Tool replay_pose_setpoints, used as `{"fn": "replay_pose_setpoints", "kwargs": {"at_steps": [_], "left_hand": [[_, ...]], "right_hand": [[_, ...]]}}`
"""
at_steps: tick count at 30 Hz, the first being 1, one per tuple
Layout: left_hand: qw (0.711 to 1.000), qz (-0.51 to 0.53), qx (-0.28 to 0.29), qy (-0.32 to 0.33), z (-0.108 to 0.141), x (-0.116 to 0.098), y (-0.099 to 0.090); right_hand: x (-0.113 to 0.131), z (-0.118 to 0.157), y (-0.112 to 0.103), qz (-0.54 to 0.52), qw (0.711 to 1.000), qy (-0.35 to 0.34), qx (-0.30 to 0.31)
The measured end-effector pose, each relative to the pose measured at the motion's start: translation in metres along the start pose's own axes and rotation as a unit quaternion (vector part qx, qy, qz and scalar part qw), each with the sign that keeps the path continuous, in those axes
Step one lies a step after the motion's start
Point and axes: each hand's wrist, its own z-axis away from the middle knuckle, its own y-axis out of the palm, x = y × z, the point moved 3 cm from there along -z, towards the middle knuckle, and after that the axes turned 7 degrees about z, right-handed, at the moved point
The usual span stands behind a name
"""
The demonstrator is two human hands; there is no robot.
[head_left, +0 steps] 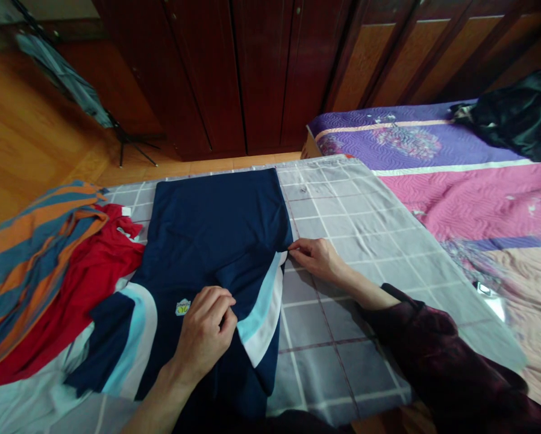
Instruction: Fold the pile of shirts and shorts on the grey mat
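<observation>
A navy blue shirt (pixel 216 223) with light blue and white bands and a small badge lies spread on a grey checked cloth (pixel 343 223). My right hand (pixel 315 256) pinches the shirt's right edge, close to the end of a light blue and white band. Over the shirt's chest, just right of the badge (pixel 183 307), is my left hand (pixel 209 322), its fingers curled. Whether those fingers hold any fabric is hidden. The sleeve at the left lies stretched outward, while the right one is folded in over the body.
Red (pixel 103 259) and orange-and-grey striped garments (pixel 49 223) lie heaped at the left. A purple and pink quilted bed (pixel 460 199) with a black garment (pixel 519 114) is at the right. Dark red cabinets (pixel 261 72) and a tripod stand (pixel 122 135) are behind.
</observation>
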Motion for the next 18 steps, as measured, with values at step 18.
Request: {"fn": "replay_pose_setpoints", "kwargs": {"at_steps": [18], "left_hand": [[0.999, 0.021, 0.011, 0.024, -0.001, -0.001, 0.004]], "right_hand": [[0.004, -0.012, -0.014, 0.181, 0.982, 0.016, 0.042]]}}
